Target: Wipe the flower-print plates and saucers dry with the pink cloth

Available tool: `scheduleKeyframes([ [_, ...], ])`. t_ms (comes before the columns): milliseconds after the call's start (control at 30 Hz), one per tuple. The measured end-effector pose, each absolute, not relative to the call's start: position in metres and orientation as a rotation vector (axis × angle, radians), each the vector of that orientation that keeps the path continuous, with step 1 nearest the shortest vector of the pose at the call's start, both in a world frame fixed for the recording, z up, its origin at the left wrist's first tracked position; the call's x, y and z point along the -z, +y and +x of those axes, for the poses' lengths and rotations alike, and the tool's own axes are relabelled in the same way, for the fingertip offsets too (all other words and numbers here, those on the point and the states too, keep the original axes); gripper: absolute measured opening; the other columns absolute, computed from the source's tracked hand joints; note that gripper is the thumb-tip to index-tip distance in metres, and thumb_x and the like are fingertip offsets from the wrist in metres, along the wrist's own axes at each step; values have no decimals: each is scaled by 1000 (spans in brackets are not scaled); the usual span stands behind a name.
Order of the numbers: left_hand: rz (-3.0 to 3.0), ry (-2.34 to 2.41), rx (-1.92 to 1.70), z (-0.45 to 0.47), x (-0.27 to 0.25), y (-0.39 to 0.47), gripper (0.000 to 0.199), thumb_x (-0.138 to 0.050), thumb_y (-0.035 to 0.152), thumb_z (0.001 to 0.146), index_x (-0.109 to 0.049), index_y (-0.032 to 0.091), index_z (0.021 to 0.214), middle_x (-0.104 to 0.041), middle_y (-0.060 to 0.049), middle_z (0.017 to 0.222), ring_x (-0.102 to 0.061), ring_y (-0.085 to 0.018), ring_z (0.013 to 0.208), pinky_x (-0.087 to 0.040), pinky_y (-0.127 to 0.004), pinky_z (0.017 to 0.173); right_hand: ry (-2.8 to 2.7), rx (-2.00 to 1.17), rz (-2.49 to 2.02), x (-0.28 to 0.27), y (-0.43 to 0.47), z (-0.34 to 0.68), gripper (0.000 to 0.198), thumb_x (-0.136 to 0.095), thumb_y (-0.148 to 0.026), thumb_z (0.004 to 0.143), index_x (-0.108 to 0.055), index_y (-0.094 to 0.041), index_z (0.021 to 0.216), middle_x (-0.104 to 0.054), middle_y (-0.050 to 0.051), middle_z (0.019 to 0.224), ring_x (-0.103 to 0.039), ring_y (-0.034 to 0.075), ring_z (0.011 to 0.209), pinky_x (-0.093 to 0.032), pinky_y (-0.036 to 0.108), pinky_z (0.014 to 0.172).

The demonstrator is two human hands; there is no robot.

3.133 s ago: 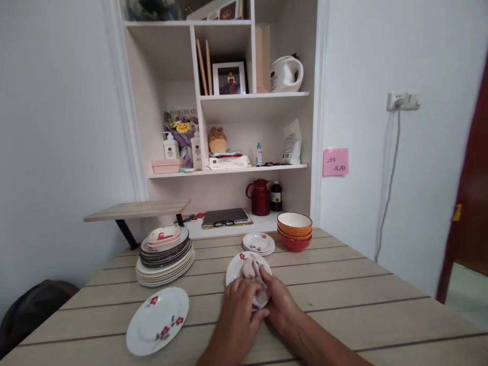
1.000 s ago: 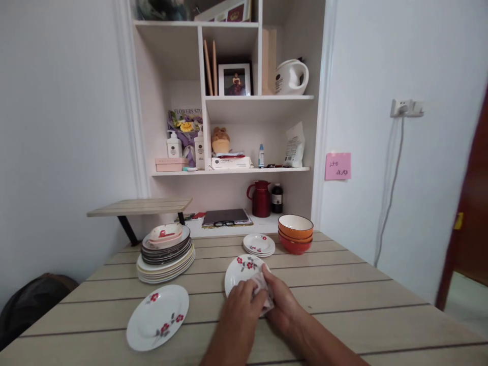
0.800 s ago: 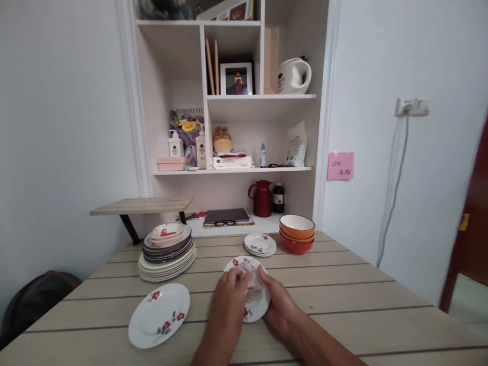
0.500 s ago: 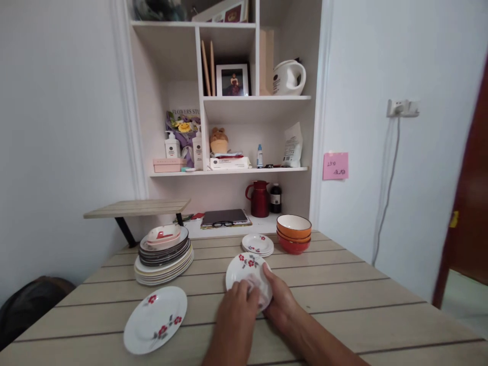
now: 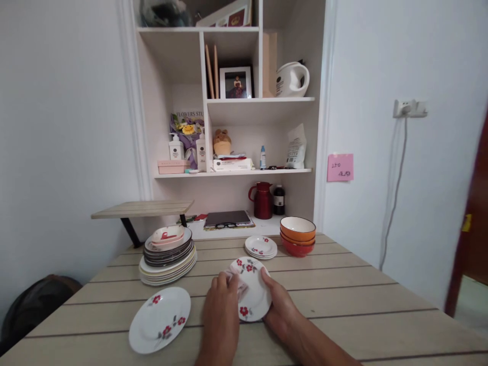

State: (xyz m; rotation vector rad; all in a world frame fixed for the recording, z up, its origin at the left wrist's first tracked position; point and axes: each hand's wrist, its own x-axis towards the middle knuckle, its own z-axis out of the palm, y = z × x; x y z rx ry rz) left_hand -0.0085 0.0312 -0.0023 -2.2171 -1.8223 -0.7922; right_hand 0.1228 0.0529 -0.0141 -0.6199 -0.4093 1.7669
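My right hand (image 5: 280,307) grips the right rim of a small white plate (image 5: 257,292) with red flowers and grey leaves, thumb on top. The plate is tilted up towards me above the table. Closed round a thin pale pinkish cloth (image 5: 241,287), my left hand (image 5: 222,302) presses at the plate's left edge. To the left lies a larger white plate (image 5: 158,320) with the same flower pattern, flat on the table. Beyond the held plate sits a short stack of small flowered plates (image 5: 261,246).
Orange and red bowls (image 5: 298,236) are stacked at the back right of the wooden table (image 5: 343,315). A tall pile of plates (image 5: 168,262) with small dishes on top stands back left, near a raised wooden shelf (image 5: 143,208). Behind is a shelf unit holding a red jug (image 5: 262,201).
My left hand and the cloth have moved left, from the plate's middle to its left edge. The right hand keeps its hold on the plate. The view has shifted slightly.
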Motion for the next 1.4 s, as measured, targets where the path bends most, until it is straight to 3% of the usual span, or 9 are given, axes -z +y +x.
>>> scheduleKeyframes([
  [267, -2553, -1550, 712, 16, 11, 20, 46, -43, 7, 85, -59, 29, 121, -60, -7, 114, -55, -24, 104, -45, -35, 88, -475, -1813, -605, 8, 51, 129, 37, -54, -41, 90, -67, -7, 93, -75, 14, 82, -71, 24, 80, -53, 33, 78],
  [433, -2539, -1753, 837, -2, -6, 26, 53, -43, 6, 83, -56, 30, 128, -55, -5, 122, -49, -20, 114, -39, -30, 98, -523, -1796, -567, 16, 48, 120, 36, -59, -39, 87, -66, -8, 102, -76, 13, 86, -71, 23, 78, -53, 35, 80],
  [600, -2287, -2014, 698, -15, -7, 35, 45, -40, 13, 88, -56, 24, 129, -56, -7, 118, -49, -22, 111, -40, -32, 93, -381, -1750, -654, 12, 53, 121, 37, -54, -40, 89, -63, -9, 110, -77, 13, 86, -72, 24, 80, -53, 38, 80],
  [933, -2637, -1542, 578, 19, 10, 17, 47, -37, 10, 89, -55, 30, 128, -58, -6, 119, -54, -22, 108, -44, -34, 90, -450, -1748, -720, 7, 51, 130, 34, -57, -41, 87, -66, -8, 83, -75, 12, 73, -71, 23, 71, -53, 33, 74],
  [1200, -2299, -1869, 795, -13, -5, 29, 45, -41, 11, 89, -56, 28, 128, -56, -6, 116, -52, -20, 108, -44, -30, 90, -501, -1740, -620, 12, 47, 115, 38, -60, -38, 86, -65, -7, 108, -76, 14, 88, -72, 24, 81, -53, 35, 80],
  [1400, -2226, -1939, 680, -13, 2, 32, 36, -39, 20, 93, -58, 23, 123, -57, -8, 113, -52, -22, 106, -44, -32, 85, -317, -1669, -721, 10, 55, 127, 34, -54, -38, 90, -63, -10, 108, -77, 12, 82, -73, 24, 79, -54, 36, 79],
])
